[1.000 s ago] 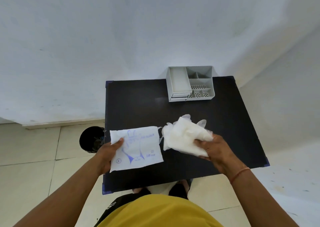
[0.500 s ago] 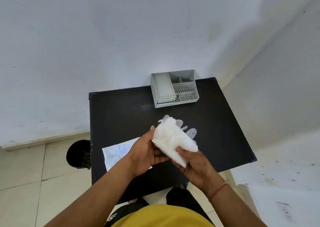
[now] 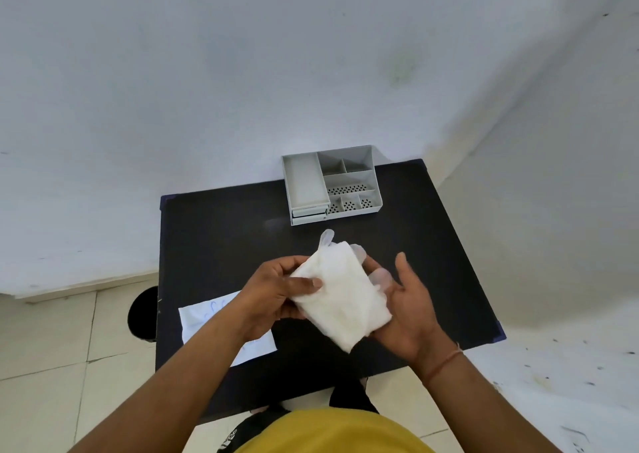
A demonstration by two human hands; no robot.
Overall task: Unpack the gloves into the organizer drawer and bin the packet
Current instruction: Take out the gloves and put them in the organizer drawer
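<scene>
White gloves [image 3: 340, 295] out of packet, bundled above table [image 3: 214, 231] | I see left hand [image 3: 276, 293] pinching bundle, thumb on top | right hand [image 3: 408, 311] spread, cradling beneath | left: drawer [image 3: 308, 210] shut, organizer [image 3: 375, 195] empty; packet [image 3: 193, 317] on table, not binned [image 3: 141, 314]

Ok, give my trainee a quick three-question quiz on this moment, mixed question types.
1. True or false: the empty packet is already in the black bin.
2. Which hand pinches the white glove bundle with its thumb on top? A) left hand B) right hand
3. Fill in: the grey organizer sits at the table's ____ edge, by the wall.

Key: 1. False, it lies on the table under the left forearm. 2. A; the right hand cups the bundle from beneath, palm open. 3. far.
</scene>
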